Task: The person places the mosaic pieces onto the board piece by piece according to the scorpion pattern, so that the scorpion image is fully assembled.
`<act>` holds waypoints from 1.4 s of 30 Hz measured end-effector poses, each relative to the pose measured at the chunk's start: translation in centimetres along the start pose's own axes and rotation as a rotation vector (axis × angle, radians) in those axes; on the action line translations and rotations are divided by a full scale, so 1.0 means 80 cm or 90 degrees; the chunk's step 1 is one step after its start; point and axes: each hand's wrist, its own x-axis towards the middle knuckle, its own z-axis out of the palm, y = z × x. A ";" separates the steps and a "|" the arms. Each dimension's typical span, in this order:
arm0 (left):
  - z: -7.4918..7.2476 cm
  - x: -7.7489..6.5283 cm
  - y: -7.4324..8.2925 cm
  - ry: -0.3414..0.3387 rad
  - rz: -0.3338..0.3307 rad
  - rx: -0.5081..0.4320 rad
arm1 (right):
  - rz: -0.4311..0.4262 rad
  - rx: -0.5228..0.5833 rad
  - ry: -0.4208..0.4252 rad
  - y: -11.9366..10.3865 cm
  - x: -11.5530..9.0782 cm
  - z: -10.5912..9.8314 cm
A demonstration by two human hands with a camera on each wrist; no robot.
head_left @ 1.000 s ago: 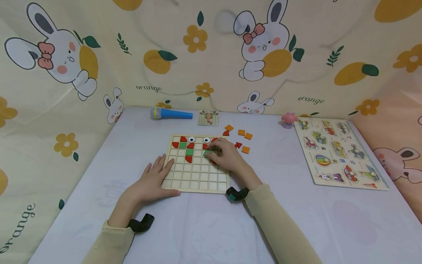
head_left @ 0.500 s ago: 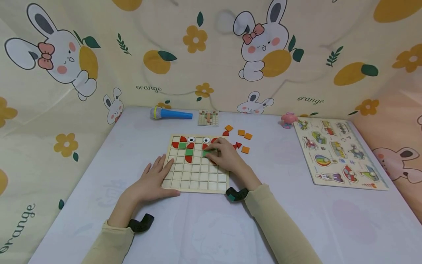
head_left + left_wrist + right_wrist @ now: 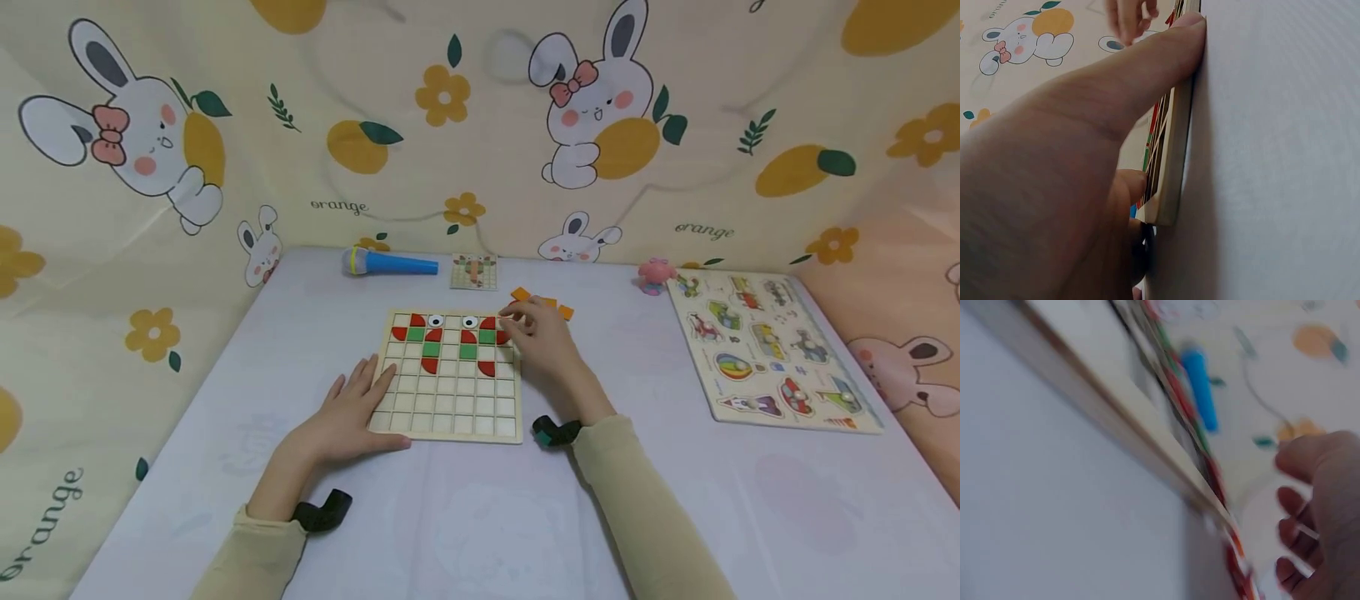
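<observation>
A wooden grid board (image 3: 450,437) lies flat on the table, with red quarter-round tiles, green square tiles (image 3: 468,352) and two eye tiles (image 3: 470,322) set in its upper rows. My left hand (image 3: 345,417) rests on the board's left edge, fingers spread and thumb along the near side; the left wrist view shows the thumb (image 3: 1154,59) against the rim. At the upper right corner of the board hovers my right hand (image 3: 546,337), fingers loosely bent. In the right wrist view its thumb and fingers (image 3: 1294,540) are apart with nothing between them.
Orange square tiles (image 3: 521,294) lie beyond the right hand, partly covered by it. Behind the board are a pattern card (image 3: 474,272) and a blue toy microphone (image 3: 401,264). A pink toy (image 3: 656,275) stands near a picture puzzle board (image 3: 772,350) at right.
My right hand has let go of the green tile, which now sits in the grid, and moved right and up to the board's corner. The left hand has stayed in place.
</observation>
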 end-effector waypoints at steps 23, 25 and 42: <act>-0.002 0.001 0.003 -0.003 -0.008 -0.002 | 0.165 -0.069 -0.054 0.070 -0.012 -0.055; -0.001 0.001 0.003 -0.002 -0.010 0.001 | 0.159 -0.071 -0.069 0.070 -0.013 -0.053; 0.000 0.003 0.002 -0.002 -0.005 0.002 | 0.115 -0.066 -0.065 0.072 -0.017 -0.059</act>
